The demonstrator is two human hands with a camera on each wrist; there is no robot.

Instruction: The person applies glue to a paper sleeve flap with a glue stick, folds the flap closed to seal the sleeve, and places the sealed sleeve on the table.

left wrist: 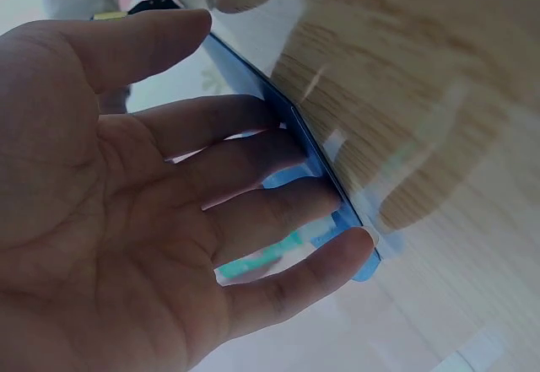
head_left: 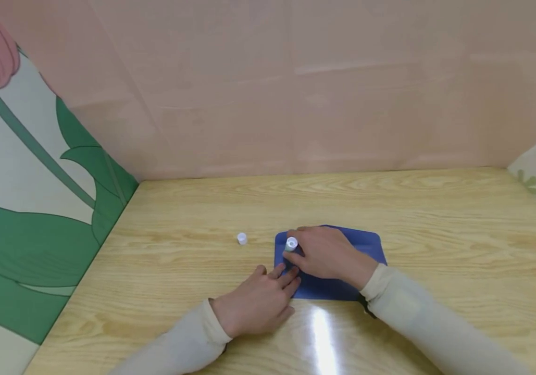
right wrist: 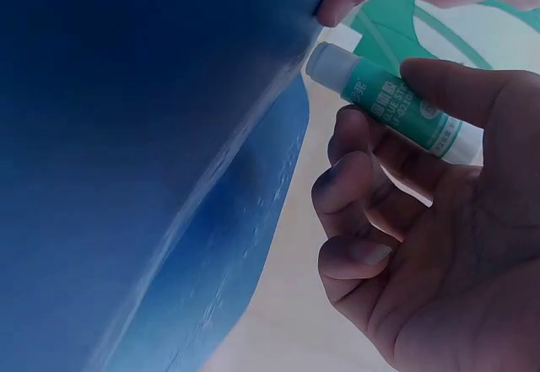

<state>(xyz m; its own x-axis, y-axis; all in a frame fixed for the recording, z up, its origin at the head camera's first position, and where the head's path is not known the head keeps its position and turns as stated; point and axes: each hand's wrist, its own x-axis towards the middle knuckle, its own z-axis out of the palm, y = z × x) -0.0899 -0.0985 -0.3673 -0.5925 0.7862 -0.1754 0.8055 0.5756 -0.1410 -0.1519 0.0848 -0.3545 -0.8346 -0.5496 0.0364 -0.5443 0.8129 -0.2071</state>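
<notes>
A blue envelope (head_left: 328, 289) lies on the table. My right hand (head_left: 328, 253) grips a green and white glue stick (head_left: 291, 245) over its left part. In the right wrist view, thumb and fingers are wrapped about the glue stick's green label (right wrist: 396, 106), and its white end is at the blue surface (right wrist: 253, 161), where pale streaks show. My left hand (head_left: 258, 302) rests its outstretched fingertips on the envelope's lower left edge; the left wrist view shows these fingers (left wrist: 270, 220) spread along that edge, with nothing gripped. A white cap (head_left: 241, 238) sits left of the envelope.
The wood-grain table (head_left: 178, 219) meets a pink backdrop (head_left: 296, 104) at its far edge. A panel with a printed flower and green leaves (head_left: 28, 250) borders the left side. Light glares on the tabletop below the envelope.
</notes>
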